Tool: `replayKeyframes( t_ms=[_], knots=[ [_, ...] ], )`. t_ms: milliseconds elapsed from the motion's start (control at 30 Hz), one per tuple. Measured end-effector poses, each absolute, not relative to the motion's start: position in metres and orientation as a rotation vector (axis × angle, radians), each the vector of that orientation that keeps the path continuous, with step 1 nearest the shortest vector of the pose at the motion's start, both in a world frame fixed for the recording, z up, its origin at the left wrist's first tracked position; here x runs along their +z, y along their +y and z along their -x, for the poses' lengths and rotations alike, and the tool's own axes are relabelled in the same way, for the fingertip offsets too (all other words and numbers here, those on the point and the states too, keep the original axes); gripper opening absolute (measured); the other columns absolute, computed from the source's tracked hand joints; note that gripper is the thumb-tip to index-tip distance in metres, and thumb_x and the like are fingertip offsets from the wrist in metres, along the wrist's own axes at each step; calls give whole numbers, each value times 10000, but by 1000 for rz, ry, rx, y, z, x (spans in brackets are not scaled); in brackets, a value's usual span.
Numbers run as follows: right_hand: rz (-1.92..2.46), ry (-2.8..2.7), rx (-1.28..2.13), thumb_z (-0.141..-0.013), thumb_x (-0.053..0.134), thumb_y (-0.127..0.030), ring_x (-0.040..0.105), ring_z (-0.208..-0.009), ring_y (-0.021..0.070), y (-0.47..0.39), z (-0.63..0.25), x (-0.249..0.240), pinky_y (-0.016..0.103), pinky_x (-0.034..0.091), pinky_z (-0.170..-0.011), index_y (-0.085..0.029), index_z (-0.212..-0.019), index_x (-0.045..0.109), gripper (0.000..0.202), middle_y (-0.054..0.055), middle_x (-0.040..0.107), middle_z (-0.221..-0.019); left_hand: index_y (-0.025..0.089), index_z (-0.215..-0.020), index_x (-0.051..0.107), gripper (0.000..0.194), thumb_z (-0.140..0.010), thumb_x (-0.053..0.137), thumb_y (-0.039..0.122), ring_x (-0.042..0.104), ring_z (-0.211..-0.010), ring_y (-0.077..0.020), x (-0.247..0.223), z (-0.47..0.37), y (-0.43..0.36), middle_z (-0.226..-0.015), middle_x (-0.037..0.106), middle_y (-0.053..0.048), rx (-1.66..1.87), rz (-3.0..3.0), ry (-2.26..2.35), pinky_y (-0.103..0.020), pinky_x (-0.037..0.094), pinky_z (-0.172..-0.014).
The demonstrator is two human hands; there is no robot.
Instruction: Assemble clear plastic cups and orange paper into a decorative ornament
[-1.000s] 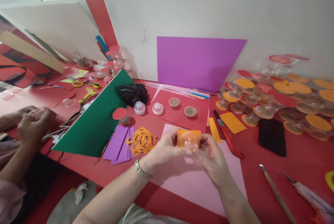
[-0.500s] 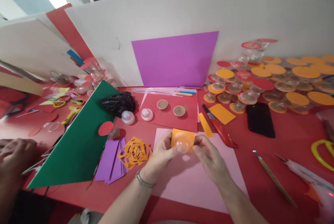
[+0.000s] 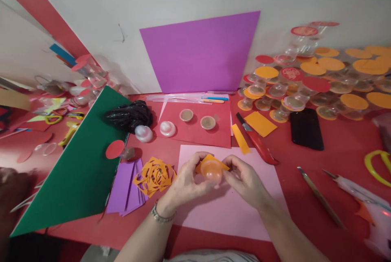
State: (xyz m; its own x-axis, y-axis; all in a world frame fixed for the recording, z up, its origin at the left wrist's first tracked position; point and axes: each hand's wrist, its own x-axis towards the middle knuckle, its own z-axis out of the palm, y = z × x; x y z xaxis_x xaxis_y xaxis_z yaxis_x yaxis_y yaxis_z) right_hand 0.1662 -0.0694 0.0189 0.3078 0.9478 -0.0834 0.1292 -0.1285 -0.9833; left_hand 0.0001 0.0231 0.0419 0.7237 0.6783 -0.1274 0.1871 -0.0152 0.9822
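Both my hands hold an orange square of paper (image 3: 209, 158) with a small clear plastic cup (image 3: 211, 172) against it, just above a pink sheet (image 3: 226, 221). My left hand (image 3: 191, 178) has its thumb along the cup and its fingers behind the paper. My right hand (image 3: 244, 180) pinches the paper's right corner between thumb and fingers. Left of my hands lies a heap of orange paper cut-offs (image 3: 155, 175), beside purple paper strips (image 3: 125, 186). Beyond the pink sheet, two small cups (image 3: 208, 122) and a clear domed piece (image 3: 168, 128) rest on a red sheet (image 3: 195, 137).
A red utility knife (image 3: 259, 146), a black phone (image 3: 306, 128), a wooden-handled cutter (image 3: 320, 197) and a glue gun (image 3: 357, 192) lie to the right. Stacked cups with orange and red discs (image 3: 317, 84) stand behind them. A green board (image 3: 70, 172) leans at left, near another person's hand (image 3: 12, 188).
The orange paper and cup have turned, so the paper now shows a corner upward and the cup's side faces me more. The camera view has tilted down and come closer.
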Motion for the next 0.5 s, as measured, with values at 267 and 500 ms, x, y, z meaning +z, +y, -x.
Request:
replayKeyframes(
  t_ms=[267,500],
  knots=[
    [1509,-1043,1083,-806,513,-217,641,-611,146,-69,-164,22,262,509,-590,-250,-850,571,80,-44,678,-687,202,-1311,499,557,-824,698,387,668,-902,-204,46,-1,21,-1096,682,-68,365,-1675,761,-342,558,-830],
    [1647,-1208,865,-865,530,-260,708,-820,170,-67,-172,23,302,571,-723,-239,-984,632,157,30,749,-977,194,-1362,471,544,-875,634,374,661,-996,-232,42,2,28,-1178,676,-104,424,-1825,782,-378,548,-907]
  ],
)
